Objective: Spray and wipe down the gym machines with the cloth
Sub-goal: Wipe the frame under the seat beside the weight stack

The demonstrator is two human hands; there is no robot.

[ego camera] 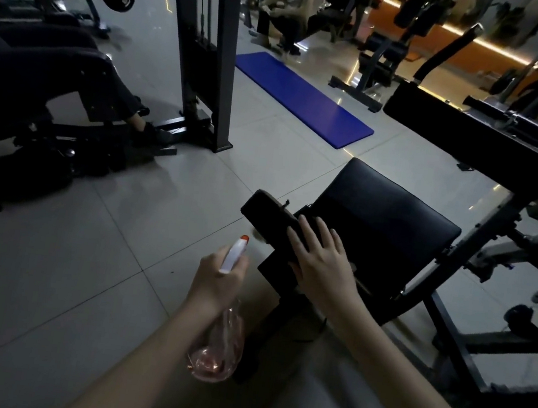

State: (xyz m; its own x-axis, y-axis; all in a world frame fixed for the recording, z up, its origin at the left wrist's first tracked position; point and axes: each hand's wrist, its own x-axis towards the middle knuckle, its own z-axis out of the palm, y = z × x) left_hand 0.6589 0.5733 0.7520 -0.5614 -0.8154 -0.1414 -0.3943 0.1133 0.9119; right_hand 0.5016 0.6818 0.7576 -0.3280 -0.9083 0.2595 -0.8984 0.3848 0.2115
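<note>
Right hand [318, 262], fingers straight and spread, is pressing flat on a dark cloth [269, 217] draped over the black seat pad [388, 227]. At its eight o'clock, left hand [216, 283] is gripping a spray bottle [220, 345], nozzle pointing to twelve. Blue mat [303, 99] is lying further toward twelve.

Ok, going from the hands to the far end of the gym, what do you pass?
First the spray bottle in the left hand, then the black seat pad, the blue mat, the seated people.
</note>
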